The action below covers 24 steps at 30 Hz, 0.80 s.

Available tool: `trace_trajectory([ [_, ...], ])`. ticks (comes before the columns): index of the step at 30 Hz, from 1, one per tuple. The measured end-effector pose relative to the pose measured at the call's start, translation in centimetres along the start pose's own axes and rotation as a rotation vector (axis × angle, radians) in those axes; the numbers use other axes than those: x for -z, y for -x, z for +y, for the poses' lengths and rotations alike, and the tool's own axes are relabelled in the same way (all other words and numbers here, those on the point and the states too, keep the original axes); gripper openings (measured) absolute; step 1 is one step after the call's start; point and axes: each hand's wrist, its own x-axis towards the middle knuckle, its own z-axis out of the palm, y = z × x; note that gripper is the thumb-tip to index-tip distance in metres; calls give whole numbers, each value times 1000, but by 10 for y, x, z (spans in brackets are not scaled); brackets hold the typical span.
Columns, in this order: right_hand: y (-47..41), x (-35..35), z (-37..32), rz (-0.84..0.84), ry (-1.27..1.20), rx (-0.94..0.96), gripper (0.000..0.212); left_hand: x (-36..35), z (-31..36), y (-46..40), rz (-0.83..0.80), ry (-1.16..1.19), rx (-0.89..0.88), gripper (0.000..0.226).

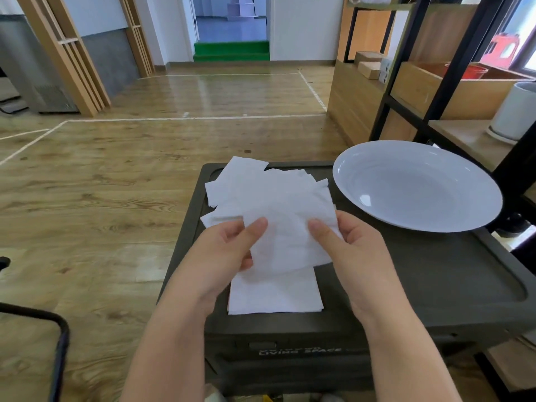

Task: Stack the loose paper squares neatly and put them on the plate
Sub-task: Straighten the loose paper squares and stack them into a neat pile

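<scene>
Since both thumbs pinch one thin white paper square [287,239] for aligning | left hand [223,250], right hand [351,248] gripping it | neat stack [275,294] beneath | wide white ceramic plate [417,184] empty, alongside

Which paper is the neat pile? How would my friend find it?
Find the dark box lid with the white plate on it. The neat pile lies at its near edge, below both hands. Unlike the scattered squares farther back, its edges line up.
</scene>
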Motion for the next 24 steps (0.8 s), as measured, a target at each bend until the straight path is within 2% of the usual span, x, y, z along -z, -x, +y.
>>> trace_trajectory([
  [3,-1,2,2,-40,74,-149,14,7,-4,-1,-62,50,48,16],
  [6,-1,4,9,-22,333,-165,39,12,-8,-1,-42,-32,24,14],
  [7,0,3,11,-6,426,-152,42,13,-9,0,-46,-68,24,13],
  [11,0,2,13,53,674,-143,30,16,-14,1,-4,-229,50,14],
  [15,0,-4,16,55,842,-108,28,16,-18,0,163,-409,61,22],
  [24,0,-3,16,24,928,-44,28,17,-21,-1,210,-515,137,26],
])
